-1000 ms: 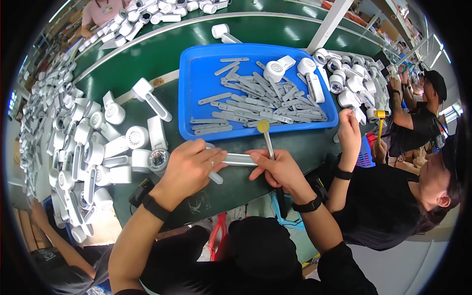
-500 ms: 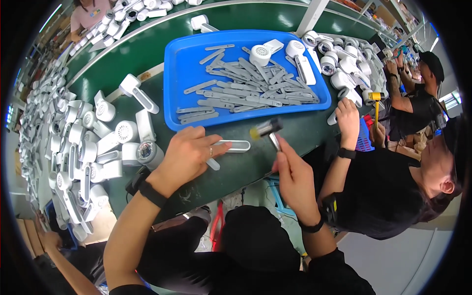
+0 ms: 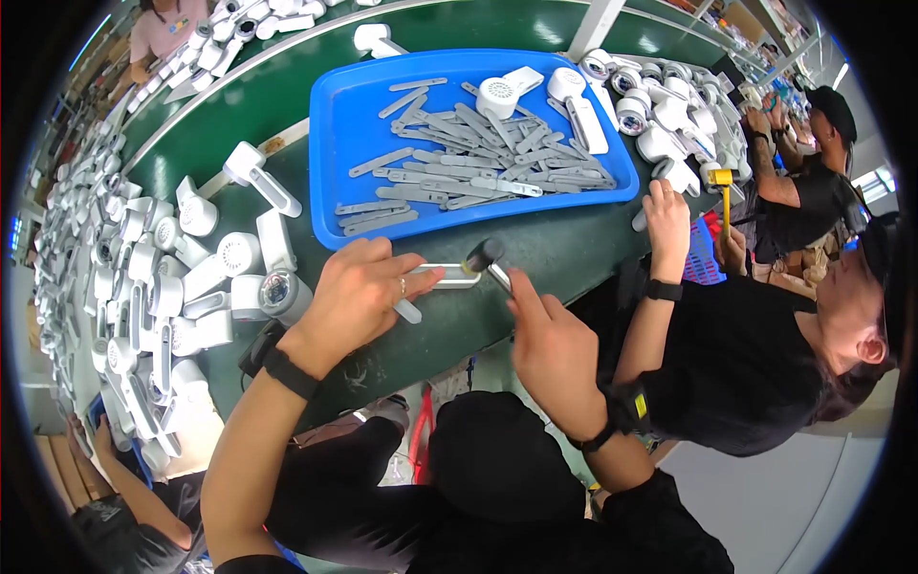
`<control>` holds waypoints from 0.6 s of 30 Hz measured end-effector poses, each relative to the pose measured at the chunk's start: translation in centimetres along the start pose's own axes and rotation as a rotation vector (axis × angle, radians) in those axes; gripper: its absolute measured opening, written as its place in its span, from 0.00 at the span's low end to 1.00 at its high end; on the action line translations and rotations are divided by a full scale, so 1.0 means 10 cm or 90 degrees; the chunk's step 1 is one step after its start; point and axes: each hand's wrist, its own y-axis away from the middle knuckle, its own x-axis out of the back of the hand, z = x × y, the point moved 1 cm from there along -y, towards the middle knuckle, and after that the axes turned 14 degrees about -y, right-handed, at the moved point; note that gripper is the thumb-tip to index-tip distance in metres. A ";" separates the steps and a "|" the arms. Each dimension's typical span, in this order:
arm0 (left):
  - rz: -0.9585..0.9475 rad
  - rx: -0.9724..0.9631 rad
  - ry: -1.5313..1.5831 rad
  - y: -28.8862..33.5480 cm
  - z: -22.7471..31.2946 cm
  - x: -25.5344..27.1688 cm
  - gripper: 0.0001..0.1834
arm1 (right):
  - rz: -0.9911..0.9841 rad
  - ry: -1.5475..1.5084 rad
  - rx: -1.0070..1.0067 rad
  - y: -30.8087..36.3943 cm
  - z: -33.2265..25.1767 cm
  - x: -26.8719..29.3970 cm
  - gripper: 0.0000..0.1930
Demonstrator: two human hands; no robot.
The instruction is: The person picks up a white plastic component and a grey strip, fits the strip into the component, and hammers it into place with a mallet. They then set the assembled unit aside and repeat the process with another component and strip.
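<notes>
My left hand (image 3: 352, 295) is closed over a white handheld device on the green bench and keeps it low against the surface. Out past the fingers pokes the device's long looped handle (image 3: 457, 283); the rest is hidden under the palm. A pale grey strip (image 3: 409, 312) juts out below the same fingers. In my right hand (image 3: 557, 356) is a small hammer (image 3: 487, 253) with a black head and a yellowish face, gripped by its shaft. The hammer head is at the tip of the looped handle; whether they touch I cannot tell.
A blue tray (image 3: 319, 182) beyond my hands holds several grey strips (image 3: 469, 158) and white devices. White devices with round grilles (image 3: 239, 253) are heaped at the left, more (image 3: 669, 120) at the right. A co-worker (image 3: 755, 354) sits close on the right, near a yellow-headed hammer (image 3: 722, 178).
My right hand has swung the hammer down and left, onto or near the looped handle's end. My left hand stays over the device. The view has shifted slightly.
</notes>
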 end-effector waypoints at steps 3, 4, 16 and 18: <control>-0.029 0.027 -0.018 -0.01 0.05 0.01 0.22 | -0.065 0.084 -0.007 0.03 -0.06 0.12 0.20; -0.059 0.051 -0.039 -0.01 0.09 0.01 0.23 | -0.006 -0.002 0.007 0.03 -0.08 0.14 0.20; -0.201 -0.128 -0.030 0.16 0.40 0.32 0.06 | 0.001 -0.207 -0.061 0.13 -0.03 0.15 0.18; -0.199 -0.132 -0.055 0.18 0.34 0.32 0.08 | -0.008 -0.215 -0.057 0.11 -0.05 0.12 0.18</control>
